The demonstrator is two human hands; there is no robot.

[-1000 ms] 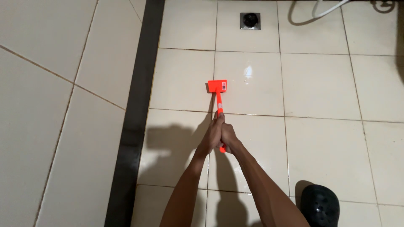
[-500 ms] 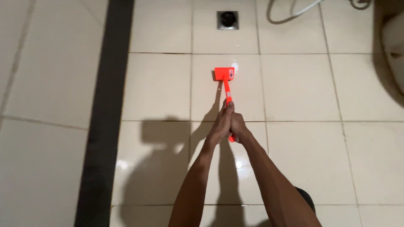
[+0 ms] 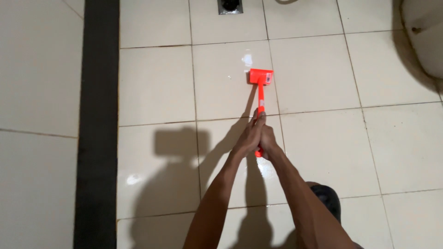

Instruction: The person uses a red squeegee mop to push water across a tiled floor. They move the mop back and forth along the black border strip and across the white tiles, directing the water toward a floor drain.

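Along the left side of the floor (image 3: 157, 87) runs a wide black strip (image 3: 98, 124), straight from the far edge to the near edge, with pale tiles on both sides of it. Just right of the strip, a dark shadow (image 3: 180, 152) of the arms and tool lies across the cream tiles, and a small wet glint shows on the tile beside it. Near the middle, the left hand (image 3: 247, 138) and the right hand (image 3: 267, 140) are pressed together, both closed tight around the near end of an orange brush (image 3: 260, 87). Its thin handle runs away from the person, and its flat rectangular head rests on the floor on a tile just short of the far edge, touching a small white wet patch (image 3: 247, 60). At the far edge, a little left of the brush head, sits a square metal drain (image 3: 230, 5), well apart from it. Nothing lies between the brush and the drain. Below the right arm, near the near edge, a dark shoe (image 3: 328, 199) shows. In the far right corner stands the curved base of a white toilet (image 3: 422, 37), casting shade on the tiles beside it.
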